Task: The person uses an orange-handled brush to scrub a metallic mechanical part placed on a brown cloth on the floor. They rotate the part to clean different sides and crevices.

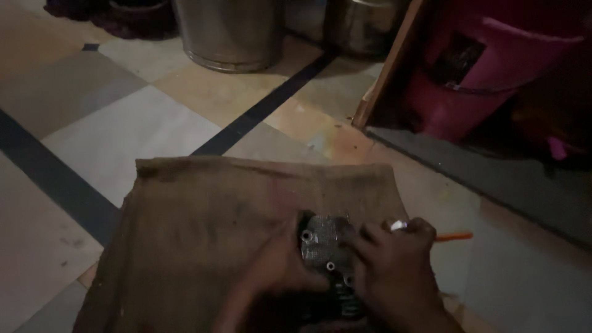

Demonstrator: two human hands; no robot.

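Note:
A grey metal engine part with finned sides and round holes lies on a brown burlap sack spread on the floor. My left hand grips the part from its left side. My right hand rests against its right side and holds a thin tool whose orange handle sticks out to the right; a ring glints on one finger. The lower end of the part is hidden between my hands.
The floor is tiled in pale squares with dark strips. Two steel drums stand at the back. A pink plastic container and a leaning wooden board are at the right, beside a dark mat.

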